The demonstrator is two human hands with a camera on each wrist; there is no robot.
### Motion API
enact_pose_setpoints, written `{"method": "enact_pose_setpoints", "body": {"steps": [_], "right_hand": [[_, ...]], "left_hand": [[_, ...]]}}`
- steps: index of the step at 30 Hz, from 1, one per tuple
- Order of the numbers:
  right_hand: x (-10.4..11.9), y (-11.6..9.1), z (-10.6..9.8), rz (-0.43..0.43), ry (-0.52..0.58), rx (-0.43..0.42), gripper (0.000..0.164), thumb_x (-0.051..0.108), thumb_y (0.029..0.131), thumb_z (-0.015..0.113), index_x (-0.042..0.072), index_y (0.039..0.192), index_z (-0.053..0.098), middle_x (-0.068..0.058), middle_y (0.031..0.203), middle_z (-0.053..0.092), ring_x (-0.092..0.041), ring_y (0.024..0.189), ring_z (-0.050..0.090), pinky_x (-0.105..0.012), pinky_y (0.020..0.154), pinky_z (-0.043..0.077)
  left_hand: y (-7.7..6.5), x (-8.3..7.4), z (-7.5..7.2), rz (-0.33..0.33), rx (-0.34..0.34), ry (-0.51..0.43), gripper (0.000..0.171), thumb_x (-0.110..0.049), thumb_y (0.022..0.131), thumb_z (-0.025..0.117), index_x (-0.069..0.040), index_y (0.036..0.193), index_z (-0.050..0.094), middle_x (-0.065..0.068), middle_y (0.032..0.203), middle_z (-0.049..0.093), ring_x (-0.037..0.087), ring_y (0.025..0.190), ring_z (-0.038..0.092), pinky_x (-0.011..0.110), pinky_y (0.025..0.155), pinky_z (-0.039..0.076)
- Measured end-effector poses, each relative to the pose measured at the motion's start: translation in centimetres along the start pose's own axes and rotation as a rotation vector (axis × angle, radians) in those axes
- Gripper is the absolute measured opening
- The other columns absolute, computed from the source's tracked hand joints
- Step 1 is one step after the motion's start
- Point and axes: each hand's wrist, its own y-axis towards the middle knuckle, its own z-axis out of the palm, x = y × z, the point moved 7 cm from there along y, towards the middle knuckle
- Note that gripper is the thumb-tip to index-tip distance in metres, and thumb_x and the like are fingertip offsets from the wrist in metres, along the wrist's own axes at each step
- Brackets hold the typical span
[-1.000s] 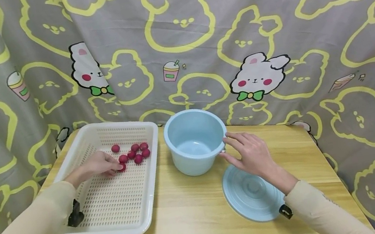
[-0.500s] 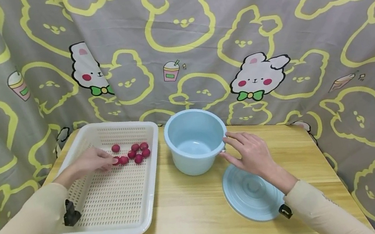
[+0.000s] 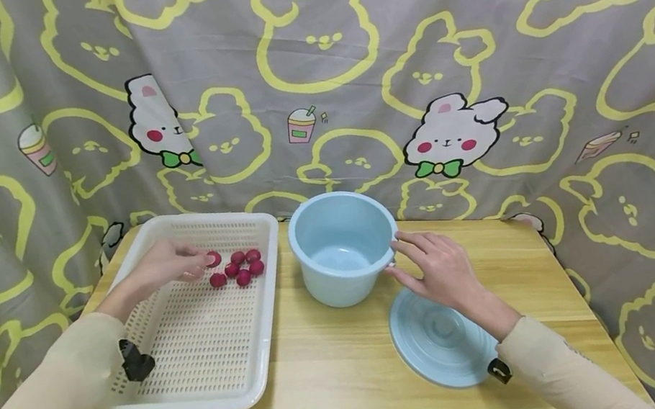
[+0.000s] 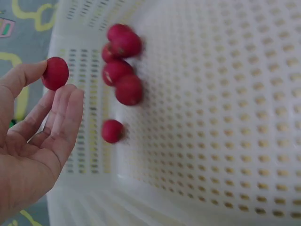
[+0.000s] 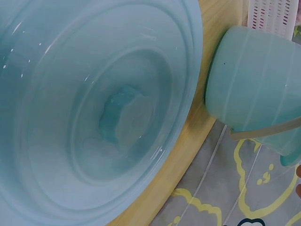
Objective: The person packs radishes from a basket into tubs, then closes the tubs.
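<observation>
My left hand is over the back left of the white plastic basket. In the left wrist view its thumb and fingertips pinch a small round red radish, with the palm turned up. Several more radishes lie on the basket's perforated floor, most of them clustered near its right wall in the head view. My right hand holds the right side of the light blue bucket, fingers at the rim and thumb just below it. The bucket stands upright, its visible inside bare. In the right wrist view only fingertips show, at the edge.
A round light blue lid with a central knob lies on the wooden table under my right forearm. The bucket has a pale handle. A grey patterned curtain hangs directly behind the table.
My left hand drew back from the radish cluster, then moved up and right to where a lone radish lay. That radish no longer shows apart from the hand. The right hand stayed on the bucket.
</observation>
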Motion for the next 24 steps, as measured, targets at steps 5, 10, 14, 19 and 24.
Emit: {"method": "enact_pose_setpoints", "body": {"steps": [5,10,14,19,24], "right_hand": [[0.1,0.0,-0.2,-0.007,-0.003,-0.018,0.054,0.058,0.099,0.066,0.011,0.122,0.077,-0.011,0.122,0.078,-0.031,0.103,0.077,-0.047,0.078,0.067],[0.2,0.0,-0.2,-0.012,-0.003,-0.036,0.072,0.070,0.105,0.039,0.011,0.120,0.078,-0.011,0.120,0.079,-0.031,0.100,0.077,-0.047,0.076,0.067],[0.2,0.0,-0.2,-0.015,-0.001,-0.039,0.068,0.068,0.105,0.044,0.011,0.120,0.078,-0.011,0.120,0.079,-0.031,0.100,0.077,-0.047,0.076,0.067],[0.2,0.0,-0.3,-0.011,-0.004,-0.039,0.069,0.068,0.105,0.043,0.011,0.120,0.078,-0.011,0.120,0.079,-0.030,0.100,0.077,-0.047,0.076,0.067],[0.2,0.0,-0.3,-0.010,-0.001,-0.041,0.071,0.069,0.105,0.039,0.011,0.120,0.078,-0.011,0.120,0.079,-0.031,0.100,0.077,-0.048,0.076,0.067]], "left_hand": [[0.3,-1.9,0.1,0.011,-0.024,-0.021,0.064,-0.049,0.099,0.071,0.003,0.135,0.066,0.025,0.132,0.071,0.030,0.107,0.077,0.048,0.101,0.063],[0.6,-3.9,0.3,-0.026,-0.029,-0.045,0.067,-0.057,0.094,0.075,-0.004,0.134,0.067,0.020,0.129,0.074,0.033,0.111,0.077,0.053,0.107,0.059],[0.8,-5.9,0.9,-0.003,-0.031,-0.056,0.062,-0.054,0.095,0.075,-0.004,0.132,0.069,0.017,0.122,0.078,0.027,0.104,0.079,0.046,0.099,0.062],[1.2,-8.1,1.8,0.034,-0.028,-0.085,0.054,-0.048,0.095,0.077,-0.005,0.127,0.070,0.017,0.118,0.079,0.019,0.095,0.080,0.042,0.096,0.065],[1.2,-10.1,2.8,0.043,-0.016,-0.126,0.048,-0.041,0.096,0.079,-0.003,0.124,0.070,0.016,0.116,0.080,0.017,0.092,0.080,0.041,0.095,0.066]]}}
